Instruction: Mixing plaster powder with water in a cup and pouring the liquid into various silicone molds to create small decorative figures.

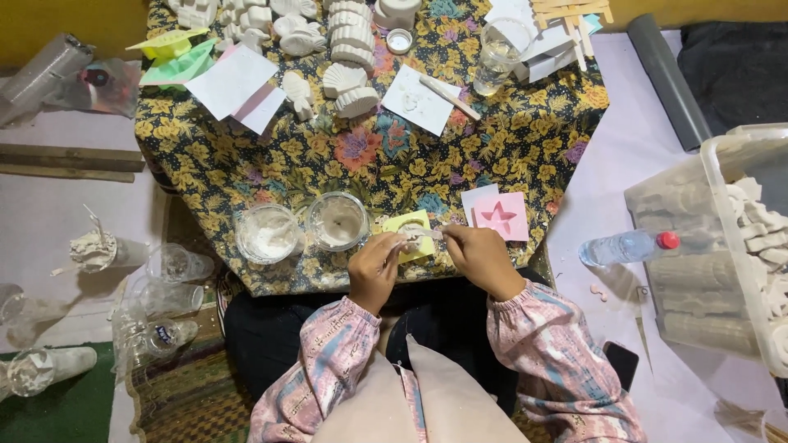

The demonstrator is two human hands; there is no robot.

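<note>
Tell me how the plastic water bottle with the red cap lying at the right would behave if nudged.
The water bottle lies on its side, so it would probably roll. It looks clear and thin-walled, so likely light and apt to dent when squeezed. Its smooth surface may be slippery.

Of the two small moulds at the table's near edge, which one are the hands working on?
The yellow mould, left of the pink star mould. The left hand steadies it and the right hand holds a stick over it; the pink one lies untouched.
</note>
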